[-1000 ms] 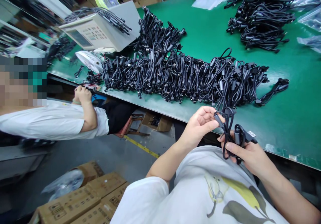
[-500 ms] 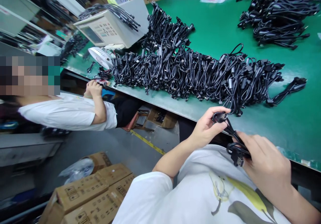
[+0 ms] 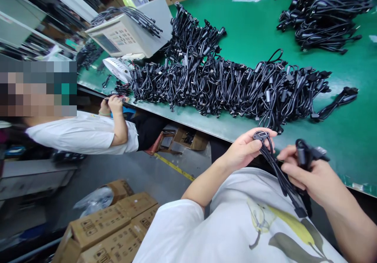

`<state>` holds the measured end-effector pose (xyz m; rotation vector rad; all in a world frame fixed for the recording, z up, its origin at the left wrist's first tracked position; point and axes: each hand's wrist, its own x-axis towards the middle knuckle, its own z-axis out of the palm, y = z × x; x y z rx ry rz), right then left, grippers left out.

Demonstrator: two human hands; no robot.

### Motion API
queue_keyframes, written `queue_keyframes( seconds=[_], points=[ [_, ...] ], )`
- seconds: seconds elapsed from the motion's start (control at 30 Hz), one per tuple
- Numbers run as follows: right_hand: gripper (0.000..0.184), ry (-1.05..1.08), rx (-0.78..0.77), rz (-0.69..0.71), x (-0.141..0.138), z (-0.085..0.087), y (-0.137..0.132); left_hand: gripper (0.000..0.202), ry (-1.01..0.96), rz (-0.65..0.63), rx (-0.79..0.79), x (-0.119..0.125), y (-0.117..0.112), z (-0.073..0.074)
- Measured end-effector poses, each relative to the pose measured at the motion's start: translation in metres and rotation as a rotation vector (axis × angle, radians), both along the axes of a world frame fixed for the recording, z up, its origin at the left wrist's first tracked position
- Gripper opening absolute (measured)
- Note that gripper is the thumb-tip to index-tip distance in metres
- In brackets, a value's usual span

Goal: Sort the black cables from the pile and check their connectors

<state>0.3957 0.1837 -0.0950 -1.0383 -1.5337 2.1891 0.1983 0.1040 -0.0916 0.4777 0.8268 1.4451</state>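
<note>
Between thumb and fingers of my left hand (image 3: pixel 246 149) is one end of a folded black cable (image 3: pixel 277 168), its oval connector facing up. The strands hang down from there toward my shirt, ending in a dark rectangular plug. My right hand (image 3: pixel 312 174) is closed on another part of the black cable, with a thick cylindrical piece (image 3: pixel 303 153) and a blurred plug sticking out above the fingers. Just beyond both hands, a long heap of bundled black cables (image 3: pixel 224 88) lies on the green table (image 3: pixel 250 31).
A single cable bundle (image 3: pixel 338 102) lies right of the heap, and another cable pile (image 3: pixel 326 19) behind. A beige instrument (image 3: pixel 123 35) and a white fan (image 3: pixel 118 69) stand at left. A co-worker (image 3: pixel 85 133) sits there. Cardboard boxes (image 3: pixel 114 223) stand on the floor.
My right hand has turned and shifted, now with the cylindrical piece showing above its fingers. The cable strands hang longer below my left hand. The far person's hand has left the plastic bags.
</note>
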Motion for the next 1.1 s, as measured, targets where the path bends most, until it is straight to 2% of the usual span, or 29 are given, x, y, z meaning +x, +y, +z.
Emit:
queue_keyframes(
  seconds=[0.07, 0.17, 0.23, 0.27, 0.37, 0.43, 0.5, 0.57, 0.77, 0.97, 1.1],
  points=[
    [0.041, 0.059, -0.144, -0.050, -0.010, -0.004, 0.000, 0.056, 0.047, -0.037, -0.025, -0.001, 0.002, 0.001],
    [0.048, 0.054, -0.186, 0.099, -0.026, -0.002, -0.002, 0.060, 0.183, -0.105, -0.035, -0.004, 0.007, 0.004],
    [0.048, 0.047, -0.187, 0.115, -0.032, 0.003, -0.001, 0.063, 0.254, -0.091, -0.027, -0.005, 0.008, 0.006],
    [0.047, 0.060, -0.182, 0.052, -0.034, 0.007, -0.001, 0.064, 0.276, -0.055, -0.024, -0.005, 0.006, 0.008],
    [0.043, 0.134, -0.118, -0.271, -0.035, 0.020, 0.004, 0.056, 0.304, 0.034, -0.037, 0.000, -0.008, 0.010],
    [0.042, 0.179, -0.064, -0.432, -0.033, 0.028, 0.009, 0.047, 0.324, -0.052, -0.087, 0.007, -0.020, 0.010],
    [0.043, 0.214, -0.010, -0.505, -0.031, 0.035, 0.014, 0.040, 0.340, -0.195, -0.155, 0.013, -0.030, 0.011],
    [0.042, 0.226, 0.048, -0.523, -0.029, 0.038, 0.018, 0.035, 0.338, -0.267, -0.190, 0.018, -0.033, 0.012],
    [0.036, 0.146, 0.188, -0.517, -0.023, 0.034, 0.017, 0.039, 0.315, -0.254, -0.155, 0.019, -0.030, 0.014],
    [0.040, 0.187, 0.093, -0.515, -0.025, 0.037, 0.015, 0.055, 0.125, -0.361, -0.161, 0.018, -0.027, 0.009],
    [0.042, 0.246, 0.067, -0.523, -0.028, 0.038, 0.015, 0.056, 0.042, -0.365, -0.130, 0.019, -0.024, 0.004]
  ],
)
